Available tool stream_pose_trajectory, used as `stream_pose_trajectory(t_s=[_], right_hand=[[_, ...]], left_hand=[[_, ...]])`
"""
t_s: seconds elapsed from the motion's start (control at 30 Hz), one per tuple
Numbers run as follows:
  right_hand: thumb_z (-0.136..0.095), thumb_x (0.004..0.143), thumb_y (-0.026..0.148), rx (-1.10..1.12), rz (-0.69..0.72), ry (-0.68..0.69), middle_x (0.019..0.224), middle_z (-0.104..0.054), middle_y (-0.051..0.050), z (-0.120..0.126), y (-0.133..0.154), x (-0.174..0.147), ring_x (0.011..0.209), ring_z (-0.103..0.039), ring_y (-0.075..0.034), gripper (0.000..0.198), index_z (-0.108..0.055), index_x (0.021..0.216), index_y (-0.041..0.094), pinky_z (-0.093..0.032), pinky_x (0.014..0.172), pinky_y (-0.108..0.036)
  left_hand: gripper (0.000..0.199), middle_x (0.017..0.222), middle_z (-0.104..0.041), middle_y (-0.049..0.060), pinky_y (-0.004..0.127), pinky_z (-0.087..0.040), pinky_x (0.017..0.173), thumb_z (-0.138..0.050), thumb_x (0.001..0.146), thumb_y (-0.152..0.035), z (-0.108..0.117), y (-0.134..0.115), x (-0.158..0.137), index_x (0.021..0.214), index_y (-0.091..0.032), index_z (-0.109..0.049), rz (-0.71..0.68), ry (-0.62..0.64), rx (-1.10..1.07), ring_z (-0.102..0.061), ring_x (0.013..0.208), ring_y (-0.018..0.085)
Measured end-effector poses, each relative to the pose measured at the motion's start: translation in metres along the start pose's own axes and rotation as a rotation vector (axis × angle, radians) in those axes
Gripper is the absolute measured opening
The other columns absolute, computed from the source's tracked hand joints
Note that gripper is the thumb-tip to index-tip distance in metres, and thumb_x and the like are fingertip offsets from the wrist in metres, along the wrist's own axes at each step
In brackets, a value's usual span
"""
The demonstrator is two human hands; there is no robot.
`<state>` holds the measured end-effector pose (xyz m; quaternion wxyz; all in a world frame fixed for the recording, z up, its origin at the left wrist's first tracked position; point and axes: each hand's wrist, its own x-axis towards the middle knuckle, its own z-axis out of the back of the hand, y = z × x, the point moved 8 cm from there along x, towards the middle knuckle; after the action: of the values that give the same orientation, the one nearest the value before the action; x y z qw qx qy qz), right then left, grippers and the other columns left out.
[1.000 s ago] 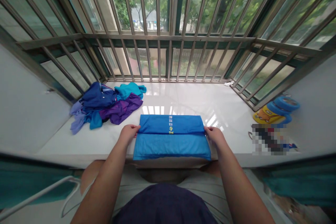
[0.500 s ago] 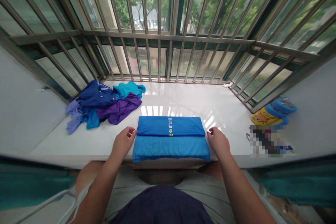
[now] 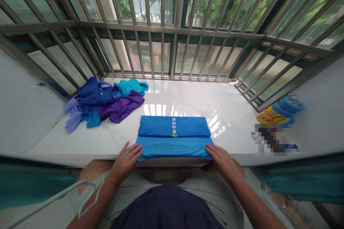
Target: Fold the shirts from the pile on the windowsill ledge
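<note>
A folded blue garment (image 3: 174,126) lies flat on the white sill, with white and yellow lettering down its middle. Its far part is folded over as a darker band; the lighter near strip reaches the sill's front edge and hangs slightly over it. At its near left corner, my left hand (image 3: 127,159) rests with fingers stretched out and tips on the cloth. My right hand (image 3: 224,159) lies on the near right corner, fingers extended along the fabric. Both thumbs are hidden, so I cannot tell whether they are under the cloth.
A heap of crumpled clothes (image 3: 107,100) in navy, purple, teal and lilac lies at the left. On the right are a blue and yellow bottle (image 3: 279,111) and a pixelated item (image 3: 272,139). Metal bars (image 3: 172,28) close off the back. A white hanger (image 3: 90,186) shows lower left.
Both hands have come nearer to me, from beside the garment's side edges to its near corners, and their curled fingers have straightened onto the cloth. The view has tilted slightly downward.
</note>
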<state>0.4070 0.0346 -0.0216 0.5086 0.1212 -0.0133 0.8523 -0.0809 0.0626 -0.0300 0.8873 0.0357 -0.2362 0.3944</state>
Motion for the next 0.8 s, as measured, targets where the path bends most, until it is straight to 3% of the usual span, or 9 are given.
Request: stream_pose_trajectory(t_s=[0.1,0.17,0.23,0.33,0.43,0.53,0.63,0.7,0.8], right_hand=[[-0.053,0.09,0.012,0.211,-0.079,0.007,0.145,-0.072,-0.01,0.014,-0.014,0.01,0.133,-0.069,-0.028,0.05,-0.076,0.132,0.024,-0.055,0.115,-0.049],[-0.053,0.089,0.019,0.381,-0.212,0.029,0.132,-0.078,-0.01,0.022,-0.027,0.023,0.122,-0.073,-0.028,0.043,-0.078,0.123,0.024,-0.057,0.108,-0.048],[-0.055,0.091,0.03,0.541,-0.385,0.048,0.115,-0.082,-0.008,0.026,-0.042,0.039,0.108,-0.076,-0.027,0.035,-0.078,0.117,0.024,-0.06,0.097,-0.042],[-0.059,0.091,0.051,0.718,-0.637,-0.003,0.088,-0.078,-0.004,0.025,-0.063,0.07,0.084,-0.072,-0.025,0.036,-0.076,0.104,0.023,-0.057,0.077,-0.034],[-0.056,0.089,0.067,0.73,-0.777,-0.113,0.075,-0.071,-0.002,0.018,-0.08,0.101,0.071,-0.065,-0.022,0.051,-0.073,0.101,0.021,-0.049,0.064,-0.031],[-0.059,0.085,0.064,0.64,-0.825,-0.175,0.073,-0.069,-0.003,0.009,-0.091,0.119,0.071,-0.064,-0.024,0.045,-0.071,0.093,0.021,-0.043,0.063,-0.031],[-0.063,0.081,0.058,0.585,-0.826,-0.187,0.073,-0.07,-0.004,0.005,-0.094,0.123,0.073,-0.065,-0.025,0.037,-0.071,0.086,0.022,-0.043,0.067,-0.032],[-0.063,0.081,0.058,0.568,-0.815,-0.18,0.074,-0.071,-0.004,0.005,-0.095,0.121,0.073,-0.066,-0.025,0.036,-0.071,0.085,0.023,-0.044,0.068,-0.033],[-0.058,0.087,0.06,0.545,-0.806,-0.18,0.078,-0.073,-0.005,0.009,-0.097,0.117,0.075,-0.067,-0.025,0.039,-0.071,0.087,0.023,-0.046,0.07,-0.033]], left_hand=[[0.038,0.133,-0.08,0.007,0.054,-0.045,0.128,-0.047,0.105,-0.021,0.009,0.005,0.012,0.128,-0.028,-0.077,0.083,0.007,-0.158,-0.074,0.128,0.023],[0.033,0.122,-0.083,0.006,0.045,-0.057,0.114,-0.05,0.106,-0.036,0.013,0.018,0.024,0.122,-0.028,-0.078,0.256,0.046,-0.254,-0.078,0.116,0.025],[0.036,0.101,-0.083,0.004,0.036,-0.061,0.092,-0.051,0.105,-0.051,0.016,0.035,0.038,0.107,-0.028,-0.079,0.464,0.091,-0.326,-0.078,0.095,0.025],[0.051,0.063,-0.063,-0.001,0.03,-0.048,0.067,-0.048,0.101,-0.064,0.02,0.063,0.068,0.074,-0.025,-0.064,0.718,0.062,-0.37,-0.062,0.066,0.02],[0.055,0.053,-0.045,-0.003,0.03,-0.034,0.06,-0.053,0.092,-0.072,0.015,0.089,0.101,0.063,-0.025,-0.051,0.881,-0.036,-0.471,-0.048,0.059,0.018],[0.05,0.054,-0.05,-0.005,0.03,-0.033,0.059,-0.075,0.07,-0.073,-0.002,0.107,0.123,0.074,-0.024,-0.063,0.929,-0.041,-0.62,-0.049,0.059,0.018],[0.059,0.055,-0.056,-0.006,0.029,-0.038,0.059,-0.091,0.046,-0.065,-0.016,0.116,0.129,0.081,-0.022,-0.07,0.906,0.007,-0.72,-0.053,0.057,0.018],[0.059,0.057,-0.06,-0.004,0.029,-0.04,0.058,-0.089,0.049,-0.069,-0.021,0.119,0.125,0.077,-0.021,-0.071,0.892,0.029,-0.786,-0.055,0.057,0.018],[0.06,0.061,-0.064,-0.001,0.028,-0.039,0.054,-0.078,0.066,-0.079,-0.025,0.125,0.119,0.079,-0.02,-0.072,0.897,0.012,-0.841,-0.055,0.056,0.017]])
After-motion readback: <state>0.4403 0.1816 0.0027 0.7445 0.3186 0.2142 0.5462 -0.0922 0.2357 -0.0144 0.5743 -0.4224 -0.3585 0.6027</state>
